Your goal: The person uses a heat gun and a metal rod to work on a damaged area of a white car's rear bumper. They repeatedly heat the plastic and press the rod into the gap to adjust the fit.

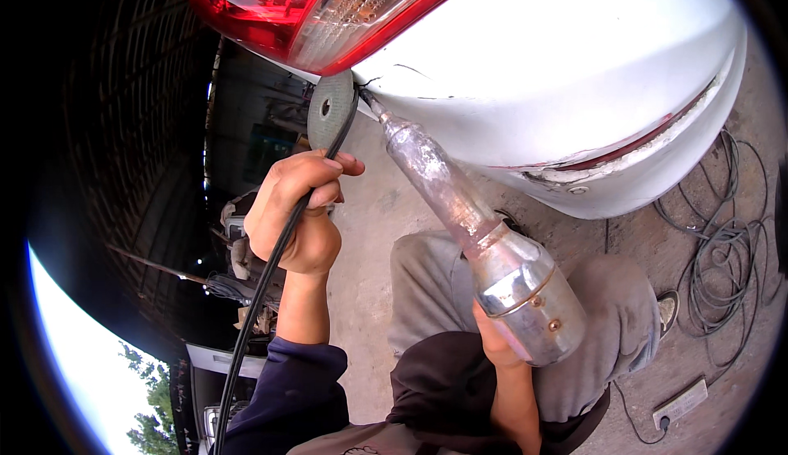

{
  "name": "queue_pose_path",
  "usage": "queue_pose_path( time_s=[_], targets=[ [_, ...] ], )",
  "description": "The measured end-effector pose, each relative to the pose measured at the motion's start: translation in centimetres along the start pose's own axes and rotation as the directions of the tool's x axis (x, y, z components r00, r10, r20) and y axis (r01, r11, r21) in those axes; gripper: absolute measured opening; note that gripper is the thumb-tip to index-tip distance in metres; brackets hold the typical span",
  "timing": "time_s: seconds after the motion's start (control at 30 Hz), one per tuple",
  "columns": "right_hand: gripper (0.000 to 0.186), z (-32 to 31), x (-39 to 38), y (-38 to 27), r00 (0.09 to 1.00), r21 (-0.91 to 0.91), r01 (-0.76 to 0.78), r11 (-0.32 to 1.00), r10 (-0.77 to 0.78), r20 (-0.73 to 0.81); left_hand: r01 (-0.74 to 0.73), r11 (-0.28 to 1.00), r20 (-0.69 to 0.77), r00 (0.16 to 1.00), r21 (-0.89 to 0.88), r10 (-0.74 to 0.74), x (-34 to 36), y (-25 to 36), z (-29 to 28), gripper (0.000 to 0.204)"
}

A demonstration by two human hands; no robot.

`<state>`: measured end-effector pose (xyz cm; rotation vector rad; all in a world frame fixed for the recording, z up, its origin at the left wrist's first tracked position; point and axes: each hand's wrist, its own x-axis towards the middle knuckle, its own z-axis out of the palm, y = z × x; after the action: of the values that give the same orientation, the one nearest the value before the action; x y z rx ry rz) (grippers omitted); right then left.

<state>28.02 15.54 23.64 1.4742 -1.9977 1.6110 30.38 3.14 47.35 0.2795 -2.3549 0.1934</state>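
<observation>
A white car bumper point(558, 69) with a dark crack under the red tail light point(263, 3) fills the top. My right hand point(495, 332) grips a scorched metal hot-air gun point(443, 184), largely hidden behind its barrel. The gun's narrow nozzle points up-left at the crack. Between the fingers of my left hand point(300, 200) runs a long black plastic rod point(275, 262), its upper end reaching the crack beside the nozzle. A grey-green disc point(325, 110) with a centre hole stands at the bumper edge, just above my left fingers; whether they touch it, I cannot tell.
Grey cable point(722, 266) lies coiled on the concrete floor at right. A white power strip point(680, 404) with a plug in it sits at lower right. My bent knees point(427, 282) are below the bumper. Cluttered items point(242, 291) stand in the dark area at left.
</observation>
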Motion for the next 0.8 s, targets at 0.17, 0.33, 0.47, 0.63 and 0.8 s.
queue_pose_path(
  time_s=[0.17, 0.33, 0.47, 0.63, 0.8],
  targets=[
    [0.044, 0.1, 0.1, 0.3, 0.992, -0.230, 0.120, 0.966, -0.107, 0.068, -0.041, 0.998, 0.032, 0.999, 0.056, 0.039, 0.0, -0.1, -0.2, 0.017],
    [0.047, -0.1, 0.3, 1.0, 0.903, -0.568, 0.417, 0.710, -0.256, 0.344, -0.029, 0.998, 0.020, 0.999, 0.047, 0.028, 0.0, -0.1, 0.0, 0.016],
    [0.050, -0.4, 0.3, 1.0, 0.785, -0.664, 0.619, 0.419, -0.308, 0.538, -0.005, 1.000, 0.029, 1.000, 0.029, 0.004, 0.0, 0.0, -0.1, 0.015],
    [0.053, -0.7, 0.2, 1.0, 0.690, -0.653, 0.723, 0.224, -0.265, 0.673, -0.020, 0.999, -0.011, 1.000, -0.028, 0.020, 0.2, -0.4, 0.2, 0.014],
    [0.047, -0.2, 0.9, 0.1, 0.993, 0.211, 0.010, 0.978, -0.035, 0.116, -0.009, 1.000, 0.002, 1.000, -0.021, 0.009, 0.4, -0.2, 0.3, 0.015]
  ],
)
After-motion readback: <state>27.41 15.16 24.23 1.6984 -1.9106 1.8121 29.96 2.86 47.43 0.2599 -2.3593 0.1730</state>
